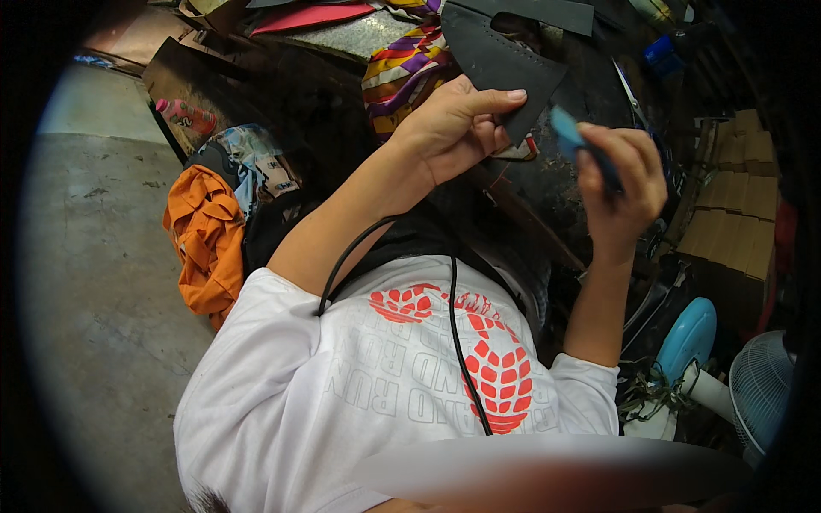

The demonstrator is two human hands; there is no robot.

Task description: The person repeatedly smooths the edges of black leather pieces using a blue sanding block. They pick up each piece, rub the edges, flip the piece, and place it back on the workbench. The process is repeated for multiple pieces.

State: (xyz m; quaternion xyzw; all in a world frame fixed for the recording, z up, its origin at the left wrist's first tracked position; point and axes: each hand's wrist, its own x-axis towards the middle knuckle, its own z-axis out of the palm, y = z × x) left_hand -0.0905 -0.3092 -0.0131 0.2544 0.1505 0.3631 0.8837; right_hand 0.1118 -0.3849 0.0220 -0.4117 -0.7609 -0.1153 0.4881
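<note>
Cluttered workshop, grey concrete floor [94,282] to the person's left, dark table [556,197] ahead, loaded with sheets and scraps.

Left hand [449,128]: fingers curled, thumb stretched out flat along the top. It grips a dark grey leather piece [496,56] by its lower edge, pinched between thumb and curled fingers. The piece is held up over the table, its pointed end hanging just past the thumb tip. A stitched line runs along one edge of it.

Right hand [624,184]: closed in a fist-like grip round a tool with a blue tip [569,132]. The blue tip sticks out from the top of the fist and points toward the leather piece, just beside its lower corner. Contact between tip and leather: cannot tell. The handle is hidden inside the fingers.

Surroundings: striped cloth [406,68] in yellow, purple and red lies under the left wrist, on the table. Orange cloth [205,239] is bunched on the floor to the left, with a patterned rag [256,167] just above it. Red sheet [308,17] at the table's far edge. Cardboard boxes [735,197] stacked at right. White fan [761,385] at lower right, pale blue disc [688,338] beside it. Black cable [462,342] runs down over the person's white printed shirt [342,393].
</note>
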